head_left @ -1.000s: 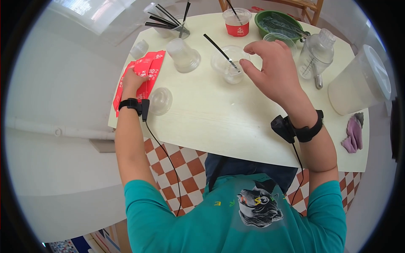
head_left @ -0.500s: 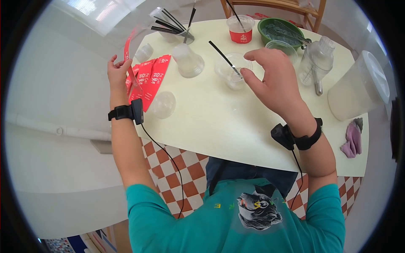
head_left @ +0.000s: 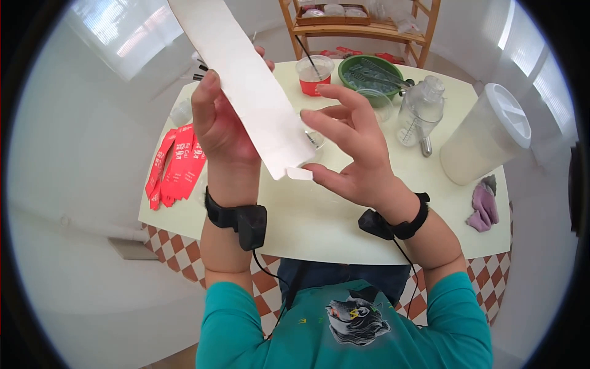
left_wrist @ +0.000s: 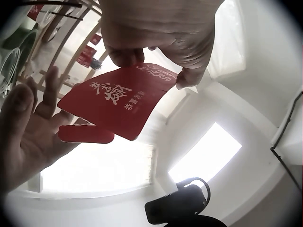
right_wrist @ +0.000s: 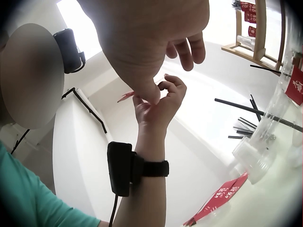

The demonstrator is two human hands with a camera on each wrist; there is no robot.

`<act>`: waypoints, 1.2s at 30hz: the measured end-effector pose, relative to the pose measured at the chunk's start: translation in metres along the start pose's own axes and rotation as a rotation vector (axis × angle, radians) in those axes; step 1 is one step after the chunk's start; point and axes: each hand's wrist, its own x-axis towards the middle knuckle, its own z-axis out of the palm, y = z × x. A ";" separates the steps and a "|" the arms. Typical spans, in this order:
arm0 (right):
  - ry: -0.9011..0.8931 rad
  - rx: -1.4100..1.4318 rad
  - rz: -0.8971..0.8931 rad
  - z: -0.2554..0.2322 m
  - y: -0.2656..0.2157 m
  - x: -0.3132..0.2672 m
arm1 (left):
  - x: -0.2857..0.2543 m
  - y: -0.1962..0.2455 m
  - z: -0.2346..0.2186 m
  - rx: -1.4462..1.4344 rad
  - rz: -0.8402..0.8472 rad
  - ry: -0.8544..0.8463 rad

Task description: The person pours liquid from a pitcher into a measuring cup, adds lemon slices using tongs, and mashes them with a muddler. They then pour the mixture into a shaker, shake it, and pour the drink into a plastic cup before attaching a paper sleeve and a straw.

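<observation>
My left hand (head_left: 227, 132) holds up a paper cup sleeve (head_left: 258, 92), pinched at its edges between thumb and fingers. Its plain white inside faces the head camera; the left wrist view shows the red printed outside (left_wrist: 109, 101) with white characters. Beside the sleeve's lower end is my right hand (head_left: 359, 150), fingers spread, thumb tip right at the small end tab. Several more red sleeves (head_left: 181, 166) lie fanned out on the left of the table. Behind the raised sleeve, a clear plastic cup (head_left: 314, 138) is mostly hidden.
At the back stand a red-sleeved cup (head_left: 314, 77) with a black straw and a green bowl (head_left: 347, 77) holding utensils. On the right are a clear shaker bottle (head_left: 421, 114), a lidded pitcher (head_left: 485, 135) and a purple cloth (head_left: 483, 206). A wooden rack (head_left: 393, 27) stands beyond the table.
My left hand has lifted one sleeve off the pile and brought it rightward to the middle, up close to the head camera. The right hand has turned, its fingers spreading beside the sleeve.
</observation>
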 end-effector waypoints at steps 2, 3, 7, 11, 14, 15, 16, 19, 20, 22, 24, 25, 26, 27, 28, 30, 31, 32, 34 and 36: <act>0.007 0.070 -0.033 -0.007 0.002 0.000 | 0.001 -0.019 0.012 -0.060 -0.010 -0.005; 0.016 0.160 -0.058 -0.009 0.000 0.001 | 0.002 -0.025 0.015 -0.103 -0.023 0.004; 0.005 0.483 0.037 -0.015 0.003 0.003 | 0.009 -0.038 0.010 -0.157 -0.052 0.014; -0.018 0.502 0.080 -0.016 0.004 0.004 | 0.009 -0.041 -0.006 -0.105 -0.122 -0.030; 0.068 0.667 0.215 -0.013 0.001 0.001 | 0.010 -0.033 0.004 -0.029 -0.065 0.019; 0.067 0.668 0.216 -0.013 0.002 0.001 | 0.011 -0.028 0.008 0.109 0.001 0.052; 0.087 0.751 0.237 -0.014 0.005 0.000 | 0.013 -0.026 0.009 0.245 0.066 0.082; 0.131 0.858 0.231 -0.018 0.014 0.003 | 0.015 -0.011 -0.010 -0.235 0.010 -0.020; 0.124 0.933 0.291 -0.023 0.018 0.004 | 0.017 -0.006 -0.013 -0.154 0.031 -0.036; 0.156 0.986 0.389 -0.028 0.020 0.005 | 0.019 0.004 -0.017 -0.170 0.034 0.019; 0.166 1.010 0.435 -0.035 0.018 0.008 | 0.019 0.008 -0.014 -0.216 0.044 0.114; 0.175 1.038 0.487 -0.038 0.018 0.010 | 0.021 0.009 -0.020 -0.217 0.046 0.111; 0.184 1.009 0.495 -0.040 0.018 0.011 | 0.024 0.010 -0.026 -0.181 0.032 0.003; 0.181 1.008 0.493 -0.042 0.019 0.012 | 0.025 0.011 -0.031 -0.146 0.018 -0.104; 0.196 0.985 0.514 -0.043 0.018 0.013 | 0.023 0.012 -0.035 -0.101 -0.063 -0.133; 0.210 0.958 0.539 -0.049 0.019 0.013 | 0.018 0.005 -0.019 0.205 -0.126 -0.021; 0.169 0.900 0.536 -0.054 0.022 0.014 | 0.014 -0.002 -0.007 0.373 -0.138 0.080; 0.128 0.840 0.534 -0.057 0.022 0.015 | 0.014 -0.005 -0.005 0.492 -0.195 -0.010; 0.085 0.701 0.593 -0.061 0.012 0.018 | 0.012 -0.011 0.003 0.711 -0.313 -0.120; 0.047 0.560 0.645 -0.060 0.002 0.021 | 0.010 -0.021 0.009 0.782 -0.339 -0.158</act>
